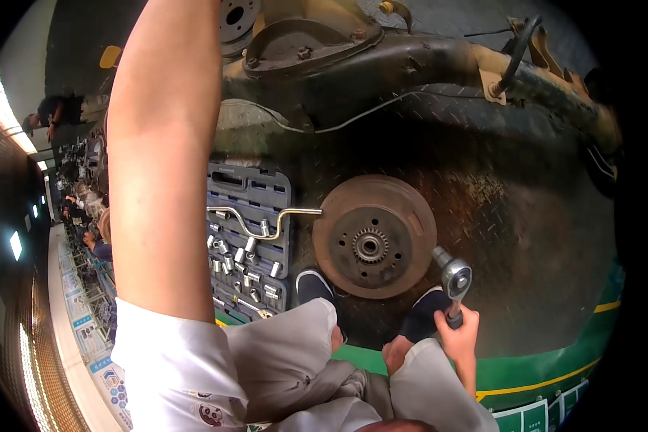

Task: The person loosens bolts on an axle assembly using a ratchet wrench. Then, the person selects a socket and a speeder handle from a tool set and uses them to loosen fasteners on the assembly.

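Note:
My right hand [459,335] is closed round the dark handle of a ratchet wrench [457,279], with a socket fitted at its head. The ratchet head is beside the right rim of a round rusty brake drum [338,245], which lies flat on the floor in front of my feet. A splined hub [371,246] shows at the drum's middle. My left forearm [162,187] stretches up across the left side, and its hand is beyond the top edge. Partly behind that arm lies an open socket set case [281,187] holding several loose sockets, with a speed brace [299,211] across it.
A dark, rusty vehicle axle [403,68] spans the far side, with a thin line hanging along it. My shoes [314,286] stand at the drum's near edge, on tread-plate flooring. A green floor strip [533,360] runs behind. Other people [57,115] are at the far left.

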`<state>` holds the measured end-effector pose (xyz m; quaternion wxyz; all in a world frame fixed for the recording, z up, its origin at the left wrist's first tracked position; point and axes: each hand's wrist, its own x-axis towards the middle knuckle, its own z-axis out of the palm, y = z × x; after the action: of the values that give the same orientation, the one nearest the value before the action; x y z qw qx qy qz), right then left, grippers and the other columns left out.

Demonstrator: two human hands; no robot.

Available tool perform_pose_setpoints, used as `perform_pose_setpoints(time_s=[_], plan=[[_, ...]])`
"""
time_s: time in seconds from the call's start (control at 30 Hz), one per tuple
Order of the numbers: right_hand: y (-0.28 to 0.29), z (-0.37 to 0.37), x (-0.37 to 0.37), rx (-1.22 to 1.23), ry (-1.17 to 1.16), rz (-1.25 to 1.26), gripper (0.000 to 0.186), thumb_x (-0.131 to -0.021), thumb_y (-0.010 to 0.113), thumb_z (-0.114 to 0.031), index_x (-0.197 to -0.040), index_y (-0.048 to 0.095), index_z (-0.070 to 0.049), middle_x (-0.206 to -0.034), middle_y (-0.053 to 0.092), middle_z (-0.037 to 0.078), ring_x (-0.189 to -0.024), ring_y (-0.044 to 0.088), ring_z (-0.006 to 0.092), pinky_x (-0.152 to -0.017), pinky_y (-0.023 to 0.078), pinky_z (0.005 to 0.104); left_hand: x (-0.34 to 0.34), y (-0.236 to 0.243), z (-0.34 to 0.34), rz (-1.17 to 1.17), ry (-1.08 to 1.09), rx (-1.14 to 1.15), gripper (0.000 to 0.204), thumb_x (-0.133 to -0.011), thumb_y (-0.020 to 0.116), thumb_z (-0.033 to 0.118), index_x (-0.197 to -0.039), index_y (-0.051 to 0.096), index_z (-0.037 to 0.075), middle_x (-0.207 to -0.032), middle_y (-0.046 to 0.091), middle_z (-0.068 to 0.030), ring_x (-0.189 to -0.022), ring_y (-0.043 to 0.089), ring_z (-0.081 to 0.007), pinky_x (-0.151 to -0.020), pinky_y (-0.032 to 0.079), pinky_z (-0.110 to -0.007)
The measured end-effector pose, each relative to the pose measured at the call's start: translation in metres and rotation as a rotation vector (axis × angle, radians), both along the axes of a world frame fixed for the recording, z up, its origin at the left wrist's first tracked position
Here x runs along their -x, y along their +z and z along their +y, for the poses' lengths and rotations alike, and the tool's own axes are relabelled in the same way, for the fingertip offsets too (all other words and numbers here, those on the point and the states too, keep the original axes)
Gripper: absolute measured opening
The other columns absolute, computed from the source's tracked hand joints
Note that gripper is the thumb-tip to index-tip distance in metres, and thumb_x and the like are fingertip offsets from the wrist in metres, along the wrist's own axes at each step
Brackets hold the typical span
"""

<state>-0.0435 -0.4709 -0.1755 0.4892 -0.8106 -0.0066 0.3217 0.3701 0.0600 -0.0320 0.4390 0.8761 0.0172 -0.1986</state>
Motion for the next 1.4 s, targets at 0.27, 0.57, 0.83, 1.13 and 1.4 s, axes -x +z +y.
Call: perform_pose_setpoints(time_s=[0.27, 0.57, 0.83, 1.13, 1.4], plan=[[0.003, -0.004, 0.012, -0.014, -0.206, 0.308, 0.025, -0.082, 0.072, -0.007, -0.068, 0.053, -0.001, -0.053, 0.047, 0.000, -0.048, 0.042, 0.0071, -0.046, 0.034, 0.0272, -0.002, -0.001, -0.004, -0.006, 0.013, 0.006, 0.031, -0.090, 0.062, 0.024, -0.118, 0.067, 0.010, -0.109, 0.067, -0.0002, -0.101, 0.060, -0.0129, -0.090, 0.047, -0.028], [0.006, 0.000, 0.015, -0.082, -0.329, 0.444, 0.025, -0.086, 0.069, -0.006, -0.072, 0.049, -0.004, -0.052, 0.048, 0.000, -0.041, 0.046, 0.0081, -0.040, 0.035, 0.0257, -0.023, -0.010, 0.013, 0.058, -0.023, 0.039, 0.031, -0.091, 0.061, 0.023, -0.118, 0.066, 0.009, -0.108, 0.067, -0.0008, -0.100, 0.060, -0.0134, -0.090, 0.047, -0.028], [0.010, -0.001, 0.017, -0.110, -0.370, 0.424, 0.025, -0.088, 0.067, -0.006, -0.071, 0.047, -0.005, -0.051, 0.047, 0.002, -0.039, 0.043, 0.0099, -0.039, 0.032, 0.0257, -0.016, -0.006, 0.003, 0.042, -0.028, 0.022, 0.031, -0.091, 0.061, 0.024, -0.118, 0.067, 0.009, -0.111, 0.067, -0.0004, -0.102, 0.059, -0.0128, -0.092, 0.046, -0.029], [0.006, 0.018, 0.023, -0.163, -0.316, 0.346, 0.021, -0.087, 0.070, -0.010, -0.074, 0.055, -0.003, -0.054, 0.051, -0.002, -0.043, 0.047, 0.0066, -0.040, 0.036, 0.0248, 0.105, 0.057, -0.072, -0.221, 0.080, -0.308, 0.033, -0.084, 0.062, 0.023, -0.111, 0.070, 0.007, -0.095, 0.068, -0.0037, -0.090, 0.060, -0.0130, -0.082, 0.046, -0.026], [0.014, 0.052, -0.001, -0.166, -0.154, 0.202, 0.025, -0.086, 0.072, -0.013, -0.071, 0.055, -0.003, -0.055, 0.051, -0.003, -0.043, 0.048, 0.0068, -0.041, 0.037, 0.0252, 0.209, 0.059, -0.106, -0.747, 0.113, -0.527, 0.041, -0.077, 0.063, 0.034, -0.107, 0.071, 0.008, -0.107, 0.070, -0.0113, -0.098, 0.067, -0.0285, -0.089, 0.053, -0.036]])
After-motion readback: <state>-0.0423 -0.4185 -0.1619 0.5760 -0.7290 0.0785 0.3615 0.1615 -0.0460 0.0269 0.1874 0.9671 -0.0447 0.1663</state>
